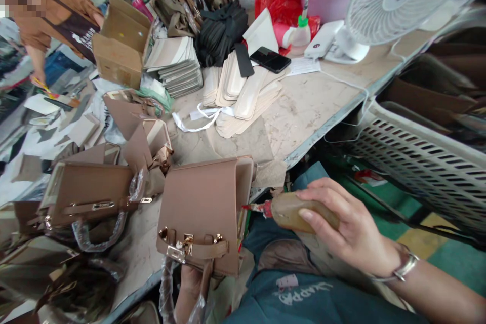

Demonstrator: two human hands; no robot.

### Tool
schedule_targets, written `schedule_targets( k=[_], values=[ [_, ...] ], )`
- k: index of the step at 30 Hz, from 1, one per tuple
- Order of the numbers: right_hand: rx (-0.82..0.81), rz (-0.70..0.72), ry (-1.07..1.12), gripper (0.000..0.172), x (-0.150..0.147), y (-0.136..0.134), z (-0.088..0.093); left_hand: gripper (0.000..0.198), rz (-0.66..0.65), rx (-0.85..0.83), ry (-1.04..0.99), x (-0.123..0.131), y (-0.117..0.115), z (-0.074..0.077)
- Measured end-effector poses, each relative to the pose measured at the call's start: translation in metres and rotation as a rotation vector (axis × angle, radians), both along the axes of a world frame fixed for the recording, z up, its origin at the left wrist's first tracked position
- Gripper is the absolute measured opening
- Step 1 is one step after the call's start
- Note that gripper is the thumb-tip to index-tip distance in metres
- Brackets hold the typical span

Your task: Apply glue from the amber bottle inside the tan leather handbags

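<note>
The left hand point(190, 284), low at 6 o'clock and partly hidden, is closed on the bottom of a tan handbag point(201, 202), which it holds upright at the near edge of the worktable point(322, 96), clasp side toward the camera. At 3 o'clock from the bag, the right hand point(351, 235) is wrapped around a brownish squeeze bottle point(294, 211). Its red nozzle point(256, 207) points at the bag's side edge and seems to touch it, though the contact is hard to see. A second handbag point(91, 195) lies at 9 o'clock. Stacked pale cut pieces point(243, 93) and a black phone point(270, 59) sit at 12 o'clock, a white fan point(402, 0) at 1 o'clock, and a co-worker point(49, 15) stands at 10 o'clock.
</note>
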State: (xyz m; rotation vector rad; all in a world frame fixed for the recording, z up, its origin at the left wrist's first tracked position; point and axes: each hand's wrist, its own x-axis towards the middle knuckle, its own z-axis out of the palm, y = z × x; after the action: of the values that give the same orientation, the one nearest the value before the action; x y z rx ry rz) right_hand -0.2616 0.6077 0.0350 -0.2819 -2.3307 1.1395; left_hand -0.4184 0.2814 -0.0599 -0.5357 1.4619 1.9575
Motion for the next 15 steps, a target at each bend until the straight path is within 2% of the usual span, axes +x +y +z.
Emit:
schedule_targets(
  k=[3, 8, 12, 15],
  values=[
    [0.000, -0.050, 0.023, 0.023, -0.010, 0.007, -0.009, 0.034, 0.026, -0.094, 0.011, -0.003, 0.001, 0.001],
    [0.025, -0.122, 0.022, 0.021, -0.021, 0.015, -0.021, 0.013, 0.047, -0.206, 0.005, -0.009, -0.001, 0.003],
    [0.019, -0.160, 0.020, 0.019, -0.026, 0.020, -0.029, 0.018, 0.057, -0.255, 0.002, -0.011, 0.004, 0.009],
    [-0.030, -0.134, 0.000, 0.018, -0.022, 0.017, -0.026, 0.022, 0.058, -0.267, -0.007, -0.010, 0.012, 0.018]
  ],
)
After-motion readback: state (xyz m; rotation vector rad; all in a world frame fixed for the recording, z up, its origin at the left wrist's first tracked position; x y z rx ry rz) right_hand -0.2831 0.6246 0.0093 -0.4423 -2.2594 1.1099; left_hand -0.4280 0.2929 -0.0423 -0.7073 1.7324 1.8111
